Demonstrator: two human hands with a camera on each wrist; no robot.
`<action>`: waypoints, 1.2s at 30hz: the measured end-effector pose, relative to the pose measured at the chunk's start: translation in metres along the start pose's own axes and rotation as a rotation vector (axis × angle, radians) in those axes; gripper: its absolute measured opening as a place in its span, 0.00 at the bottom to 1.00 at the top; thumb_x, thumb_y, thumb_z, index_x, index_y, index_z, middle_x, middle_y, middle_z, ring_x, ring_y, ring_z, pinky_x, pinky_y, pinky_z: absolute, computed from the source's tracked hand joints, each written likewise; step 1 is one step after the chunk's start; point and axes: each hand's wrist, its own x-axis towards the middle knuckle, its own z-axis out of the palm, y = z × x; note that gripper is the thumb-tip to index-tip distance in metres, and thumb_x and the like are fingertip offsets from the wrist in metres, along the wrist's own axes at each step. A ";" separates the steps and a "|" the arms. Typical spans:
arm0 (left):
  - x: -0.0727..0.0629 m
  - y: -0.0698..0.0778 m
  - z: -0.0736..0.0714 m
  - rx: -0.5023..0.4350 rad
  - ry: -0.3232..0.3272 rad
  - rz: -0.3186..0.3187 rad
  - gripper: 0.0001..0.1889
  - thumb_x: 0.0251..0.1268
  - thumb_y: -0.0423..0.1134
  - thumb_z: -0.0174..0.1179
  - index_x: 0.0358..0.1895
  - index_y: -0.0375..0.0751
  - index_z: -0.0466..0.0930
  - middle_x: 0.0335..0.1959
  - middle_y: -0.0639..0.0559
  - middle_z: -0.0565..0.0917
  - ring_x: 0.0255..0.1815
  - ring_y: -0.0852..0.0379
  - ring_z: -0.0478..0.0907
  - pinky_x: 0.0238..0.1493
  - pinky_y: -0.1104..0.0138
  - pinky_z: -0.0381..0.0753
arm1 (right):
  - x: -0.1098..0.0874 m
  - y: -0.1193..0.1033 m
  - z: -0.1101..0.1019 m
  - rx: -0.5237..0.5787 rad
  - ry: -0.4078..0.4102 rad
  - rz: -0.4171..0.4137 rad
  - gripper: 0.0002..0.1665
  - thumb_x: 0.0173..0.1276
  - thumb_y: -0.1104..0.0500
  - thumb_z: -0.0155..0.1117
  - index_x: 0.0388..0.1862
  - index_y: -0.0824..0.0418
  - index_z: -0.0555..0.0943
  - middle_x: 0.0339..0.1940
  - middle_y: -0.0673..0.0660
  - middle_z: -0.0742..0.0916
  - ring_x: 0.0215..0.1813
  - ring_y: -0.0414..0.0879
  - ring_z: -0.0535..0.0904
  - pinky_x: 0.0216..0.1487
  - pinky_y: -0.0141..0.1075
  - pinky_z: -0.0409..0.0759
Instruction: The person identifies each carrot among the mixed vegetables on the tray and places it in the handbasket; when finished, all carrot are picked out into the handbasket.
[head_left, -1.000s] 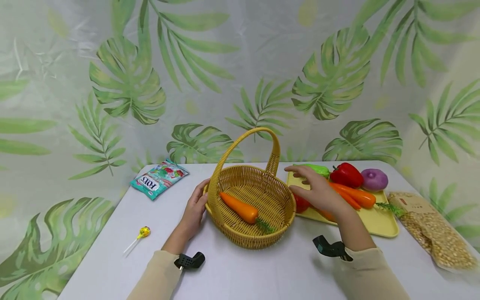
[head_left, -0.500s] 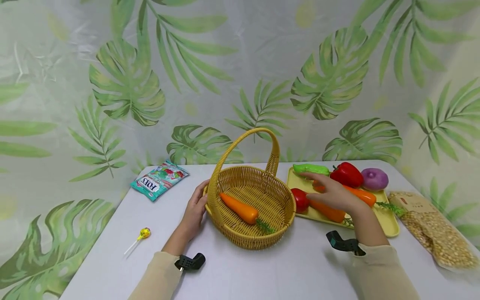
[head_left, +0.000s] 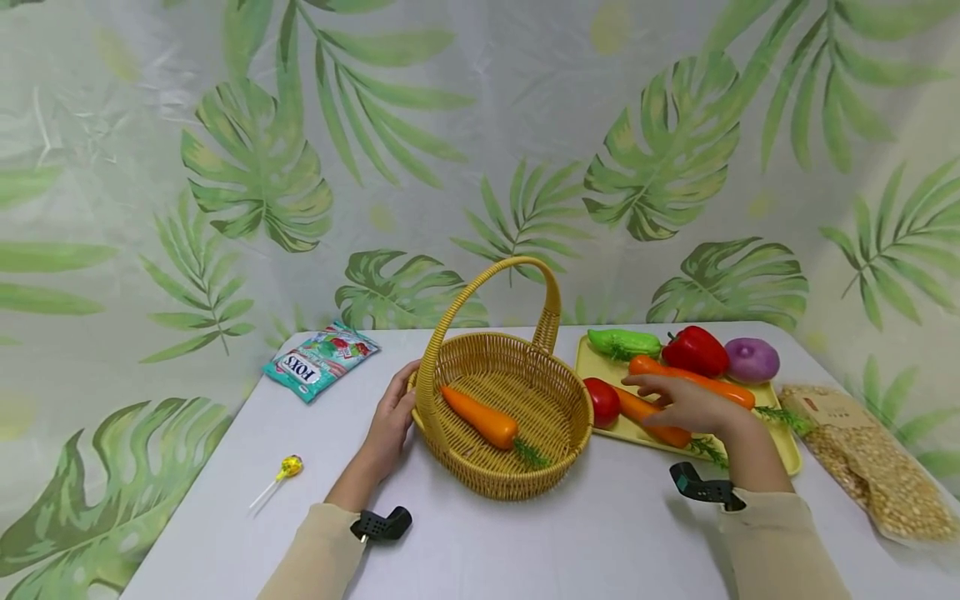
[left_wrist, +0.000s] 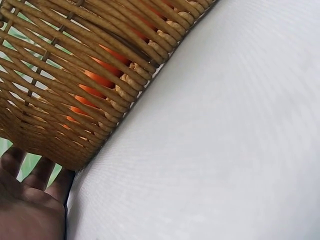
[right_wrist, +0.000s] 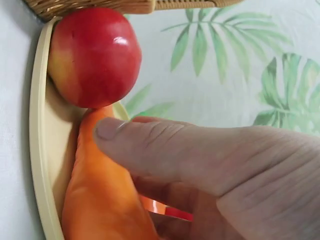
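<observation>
My left hand [head_left: 390,417] rests on the outer left side of a yellow wicker basket [head_left: 480,479], its fingers [left_wrist: 37,175] laid along the woven wall. Inside the basket lies an orange carrot [head_left: 480,415] with a green top. Over a yellow tray [head_left: 780,454] on the right, my right hand [head_left: 693,404] is close above another carrot [head_left: 667,431]. In the right wrist view, the thumb [right_wrist: 145,142] overlaps this carrot [right_wrist: 102,195] near its narrow tip, the other fingers partly hidden behind the thumb. A red apple [right_wrist: 97,57] sits by the tip.
A further carrot [head_left: 731,390], a green pepper [head_left: 622,342], a red bell pepper [head_left: 697,350] and a purple onion [head_left: 752,358] are on the tray. A bag of grains [head_left: 885,467] lies at right; a candy bag [head_left: 322,362] and lollipop [head_left: 288,468] at left.
My right hand has moved right and nearer, away from the basket's rim to over the front carrot on the tray. The left hand and basket stay in place.
</observation>
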 end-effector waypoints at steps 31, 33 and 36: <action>0.000 0.001 0.000 0.025 -0.002 -0.009 0.23 0.80 0.44 0.42 0.74 0.63 0.60 0.76 0.61 0.63 0.76 0.60 0.58 0.67 0.74 0.66 | -0.004 -0.021 -0.008 -0.034 0.110 0.068 0.37 0.64 0.64 0.64 0.73 0.57 0.69 0.60 0.68 0.78 0.50 0.56 0.74 0.40 0.38 0.78; 0.000 0.001 0.000 0.021 -0.002 -0.008 0.23 0.80 0.44 0.42 0.74 0.62 0.60 0.76 0.61 0.63 0.76 0.60 0.58 0.66 0.74 0.66 | -0.005 -0.028 -0.010 -0.051 0.131 0.056 0.36 0.64 0.64 0.64 0.72 0.55 0.70 0.60 0.67 0.79 0.48 0.55 0.74 0.38 0.38 0.78; 0.000 0.001 0.001 0.016 0.000 -0.008 0.23 0.80 0.43 0.42 0.74 0.62 0.60 0.76 0.61 0.63 0.76 0.60 0.58 0.66 0.75 0.66 | -0.008 -0.040 -0.013 -0.072 0.156 0.028 0.36 0.64 0.64 0.62 0.72 0.53 0.70 0.59 0.65 0.80 0.46 0.53 0.75 0.36 0.37 0.78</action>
